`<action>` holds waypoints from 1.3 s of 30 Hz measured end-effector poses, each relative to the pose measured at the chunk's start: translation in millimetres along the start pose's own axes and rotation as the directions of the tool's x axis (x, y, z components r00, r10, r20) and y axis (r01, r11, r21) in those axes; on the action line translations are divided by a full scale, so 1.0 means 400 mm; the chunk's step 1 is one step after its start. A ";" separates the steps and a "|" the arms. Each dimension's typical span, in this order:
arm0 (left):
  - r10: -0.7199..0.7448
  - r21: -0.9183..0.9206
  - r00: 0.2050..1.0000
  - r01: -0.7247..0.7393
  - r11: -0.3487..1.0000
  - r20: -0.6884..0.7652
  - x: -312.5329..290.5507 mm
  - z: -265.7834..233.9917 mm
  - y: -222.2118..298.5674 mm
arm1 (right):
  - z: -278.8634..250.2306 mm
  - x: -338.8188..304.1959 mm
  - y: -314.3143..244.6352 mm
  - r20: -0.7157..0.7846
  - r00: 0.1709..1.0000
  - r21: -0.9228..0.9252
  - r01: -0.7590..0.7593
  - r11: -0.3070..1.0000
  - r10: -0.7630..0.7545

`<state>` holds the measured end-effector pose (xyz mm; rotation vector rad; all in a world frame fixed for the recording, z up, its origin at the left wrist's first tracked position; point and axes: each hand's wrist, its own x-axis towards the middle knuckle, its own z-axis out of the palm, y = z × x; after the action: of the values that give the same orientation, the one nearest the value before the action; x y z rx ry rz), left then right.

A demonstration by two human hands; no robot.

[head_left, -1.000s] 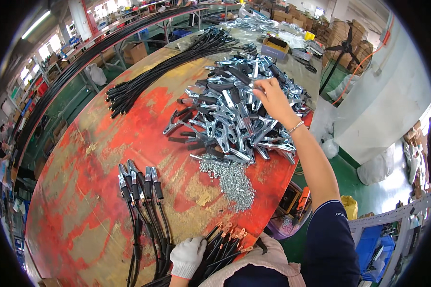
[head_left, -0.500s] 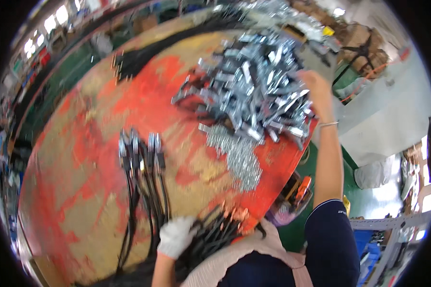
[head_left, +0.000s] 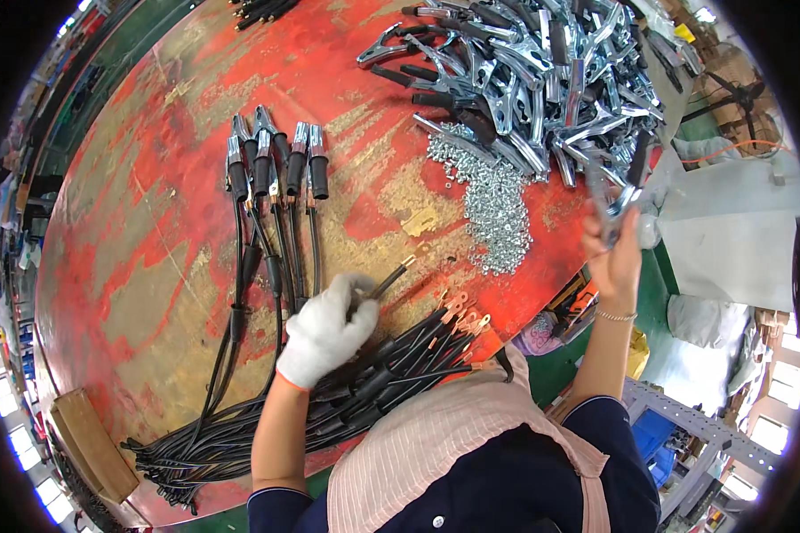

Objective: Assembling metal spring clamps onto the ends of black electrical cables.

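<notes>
My left hand (head_left: 323,335), in a white glove, is closed on a black cable (head_left: 389,280) whose copper-coloured end points up and right. Under it lies a bundle of similar black cables (head_left: 382,377) with copper ring lugs (head_left: 458,311). My bare right hand (head_left: 617,262) grips a silver spring clamp (head_left: 627,197) with black handle sleeves, slightly blurred, at the table's right edge. Just beyond it is a large heap of such clamps (head_left: 524,75). Small shiny metal nuts (head_left: 498,222) lie piled between the hands and the heap.
Several cables with clamps attached (head_left: 262,164) lie left of centre on the worn red round table (head_left: 142,293). A cardboard piece (head_left: 95,446) is at the near left edge. A fan (head_left: 736,93) stands beyond the table at right, above a pale grey surface (head_left: 729,226).
My right hand has come back from the heap's right side toward me with a clamp. My left hand now shows a cable end raised from the bundle. The view has shifted.
</notes>
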<state>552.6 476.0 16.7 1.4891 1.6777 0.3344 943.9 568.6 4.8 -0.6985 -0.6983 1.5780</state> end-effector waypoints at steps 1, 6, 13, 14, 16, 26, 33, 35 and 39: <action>0.122 -0.045 0.992 -0.121 0.992 0.016 0.025 0.000 -0.027 | 0.040 -0.018 0.030 -0.077 0.997 -0.069 -0.030 0.997 0.024; 0.085 -0.404 0.953 0.043 0.914 0.293 0.122 0.001 -0.027 | 0.096 -0.028 0.124 0.081 0.992 -0.335 -0.067 0.940 0.099; -0.033 -0.761 0.972 0.203 0.617 0.233 0.132 0.067 0.000 | 0.156 -0.010 0.209 0.010 0.998 -0.138 -0.053 0.989 0.055; -0.031 -0.736 0.969 0.208 0.645 0.246 0.124 0.063 0.011 | 0.164 -0.008 0.218 -0.009 0.999 -0.154 -0.048 0.987 0.047; -0.033 -0.683 0.963 0.213 0.699 0.267 0.106 0.050 0.027 | 0.180 -0.006 0.224 0.004 1.000 -0.319 -0.007 0.948 0.009; -0.022 -0.637 0.978 0.153 0.756 0.209 0.079 0.053 0.042 | 0.281 -0.042 0.226 0.094 0.993 -0.477 -0.016 0.879 0.069; 0.010 -0.569 0.985 0.091 0.817 0.172 0.074 0.048 0.045 | 0.282 -0.055 0.223 0.084 0.994 -0.461 -0.020 0.887 0.067; 0.018 -0.561 0.986 0.079 0.824 0.165 0.076 0.053 0.041 | 0.291 -0.056 0.222 0.092 0.993 -0.447 -0.021 0.894 0.069; 0.008 -0.523 0.984 0.087 0.848 0.176 0.076 0.048 0.047 | 0.293 -0.057 0.225 0.098 0.993 -0.438 -0.012 0.899 0.061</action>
<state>581.4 502.3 5.5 1.0329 1.3303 0.5783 799.6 530.7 11.5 -0.9618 -1.1500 1.5141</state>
